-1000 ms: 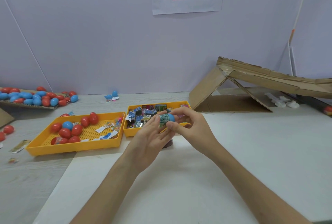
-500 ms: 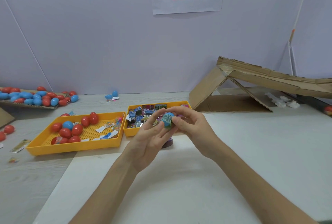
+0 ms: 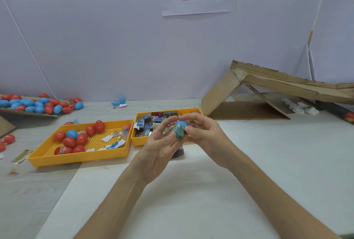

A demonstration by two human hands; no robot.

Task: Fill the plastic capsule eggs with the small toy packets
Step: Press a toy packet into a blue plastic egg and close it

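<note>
Holding a blue capsule egg [image 3: 179,129] with a printed wrap around its middle; right hand [image 3: 206,135] pinches it, left hand [image 3: 160,147] fingers pinch it too.

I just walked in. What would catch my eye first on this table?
The left hand and right hand hold a blue capsule egg with a printed band at the centre. Behind them sit two yellow trays: the left tray with red and blue eggs, the right tray full of small packets. A cardboard ramp leans at far right.
</note>
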